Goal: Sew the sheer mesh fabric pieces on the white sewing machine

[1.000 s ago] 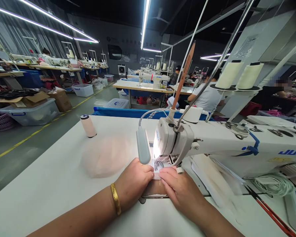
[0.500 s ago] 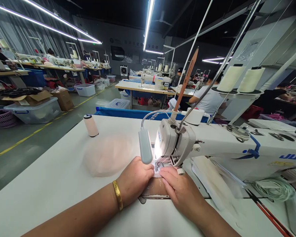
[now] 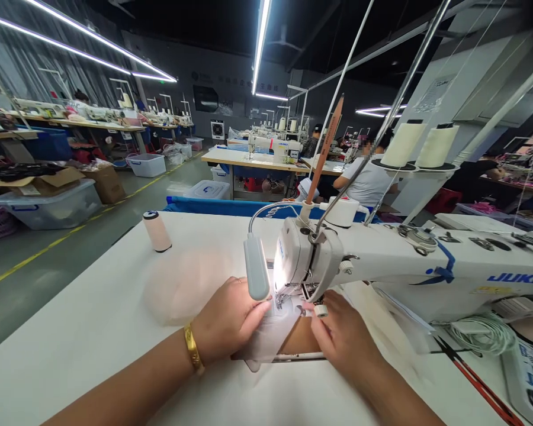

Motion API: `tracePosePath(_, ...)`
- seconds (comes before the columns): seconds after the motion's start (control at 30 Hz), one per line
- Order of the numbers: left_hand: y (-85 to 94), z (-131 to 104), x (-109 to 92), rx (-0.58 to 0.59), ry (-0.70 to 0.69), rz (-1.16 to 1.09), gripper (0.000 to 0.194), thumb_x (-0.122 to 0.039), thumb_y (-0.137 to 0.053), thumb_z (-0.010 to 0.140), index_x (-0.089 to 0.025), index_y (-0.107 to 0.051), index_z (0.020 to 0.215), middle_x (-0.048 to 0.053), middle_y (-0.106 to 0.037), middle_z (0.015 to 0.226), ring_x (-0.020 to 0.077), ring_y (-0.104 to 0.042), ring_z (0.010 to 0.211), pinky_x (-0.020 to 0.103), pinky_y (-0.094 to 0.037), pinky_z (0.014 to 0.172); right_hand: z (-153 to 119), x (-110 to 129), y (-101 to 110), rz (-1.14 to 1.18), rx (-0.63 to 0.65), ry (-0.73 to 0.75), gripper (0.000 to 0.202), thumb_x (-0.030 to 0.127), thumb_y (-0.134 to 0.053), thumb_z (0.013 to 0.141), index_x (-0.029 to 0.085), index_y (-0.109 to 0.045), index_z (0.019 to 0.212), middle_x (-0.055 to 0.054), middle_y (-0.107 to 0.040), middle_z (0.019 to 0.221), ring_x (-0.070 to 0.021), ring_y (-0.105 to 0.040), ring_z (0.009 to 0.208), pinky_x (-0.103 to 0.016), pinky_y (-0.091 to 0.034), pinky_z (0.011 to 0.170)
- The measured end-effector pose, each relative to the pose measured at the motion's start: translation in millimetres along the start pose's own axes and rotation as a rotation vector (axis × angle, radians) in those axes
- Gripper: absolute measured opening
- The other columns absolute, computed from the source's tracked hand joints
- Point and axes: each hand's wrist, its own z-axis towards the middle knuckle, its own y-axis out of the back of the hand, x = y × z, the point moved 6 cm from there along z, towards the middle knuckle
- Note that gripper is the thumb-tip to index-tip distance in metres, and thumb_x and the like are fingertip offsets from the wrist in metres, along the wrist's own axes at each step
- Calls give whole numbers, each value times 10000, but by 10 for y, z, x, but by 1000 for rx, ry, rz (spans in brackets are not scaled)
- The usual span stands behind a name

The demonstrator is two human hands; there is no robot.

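Note:
A white sewing machine [image 3: 293, 254] stands on the white table, its lamp [image 3: 257, 269] lit beside the needle area. Sheer pale fabric [image 3: 269, 334] lies under the presser foot and hangs toward me. My left hand [image 3: 228, 316], with a gold bangle at the wrist, grips this fabric left of the needle, thumb pressed down on it. My right hand [image 3: 344, 331] is bent at the right of the needle, partly behind a machine knob; its fingertips are partly hidden, and what they hold cannot be made out. More sheer peach fabric [image 3: 182, 287] lies to the left.
A peach thread spool [image 3: 157, 232] stands at the table's back left. Right of my right hand lie pale cloth pieces [image 3: 382, 313], a coiled pale cord [image 3: 484, 337] and red-handled tweezers or scissors [image 3: 475, 378]. A person in a white shirt [image 3: 364, 180] sits beyond the machine.
My right hand has moved right, away from my left hand. The left hand has shifted slightly left, and more sheer fabric shows between the hands. The whole view has shifted a little.

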Motion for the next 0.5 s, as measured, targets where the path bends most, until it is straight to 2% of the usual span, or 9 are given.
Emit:
tracePosePath(0.07, -38, 12, 43, -47, -27, 79, 310, -215, -402, 1009, -202, -702, 934, 87, -679, 930, 254, -621, 862, 375, -500, 773, -3, 245, -71, 173, 123, 113, 263, 113, -431, 992, 247, -652, 1038, -60, -705, 959, -238, -644, 917, -375, -532, 819)
tracePosePath(0.13, -93, 28, 87, -24, 1, 149, 260, -158, -439, 950, -188, -689, 886, 120, -664, 968, 286, -613, 919, 406, -510, 794, -11, 383, -145, 219, 224, 202, 267, 112, -488, 970, 272, -657, 1102, -43, -719, 1046, -227, -643, 959, -353, -528, 824)
tracePosePath(0.2, -124, 33, 85, 30, 49, 198, 218, -131, -476, 902, -175, -659, 793, 134, -655, 972, 287, -603, 891, 408, -509, 768, 12, 248, -126, 84, 173, 154, 266, 76, -536, 916, 273, -679, 1025, -42, -725, 1022, -235, -641, 923, -351, -515, 791)
tracePosePath(0.27, -150, 17, 11, 113, 64, 215, 223, -152, -518, 888, -170, -604, 682, 139, -659, 1001, 275, -594, 847, 397, -494, 721, 33, -76, -1, -103, 34, -11, 252, 36, -550, 877, 248, -683, 906, -60, -717, 906, -250, -632, 856, -364, -501, 763)
tracePosePath(0.33, -189, -17, -108, 212, 40, 182, 274, -189, -563, 893, -166, -562, 620, 121, -668, 1021, 256, -586, 814, 385, -474, 695, 27, -293, 115, -162, -30, -73, 257, 14, -538, 871, 226, -683, 878, -87, -707, 864, -277, -627, 867, -388, -492, 766)
tracePosePath(0.37, -209, -38, -167, 253, 23, 147, 288, -212, -588, 901, -165, -564, 617, 106, -672, 1025, 249, -587, 812, 386, -471, 704, 21, -325, 164, -164, -59, -75, 259, 17, -527, 879, 222, -684, 886, -93, -705, 871, -284, -626, 883, -393, -492, 774)
tracePosePath(0.43, -242, -76, -250, 309, -3, 73, 248, -258, -641, 910, -174, -617, 678, 71, -673, 1003, 239, -590, 824, 400, -474, 753, 14, -211, 188, -94, -75, -14, 261, 44, -499, 906, 225, -686, 930, -93, -703, 913, -279, -625, 903, -385, -503, 780)
tracePosePath(0.5, -261, -101, -271, 325, -5, 21, 154, -298, -689, 906, -199, -681, 788, 48, -668, 980, 235, -589, 829, 404, -468, 773, 10, 38, 79, 37, 34, 88, 273, 72, -474, 929, 238, -682, 989, -75, -700, 943, -254, -623, 884, -354, -514, 761)
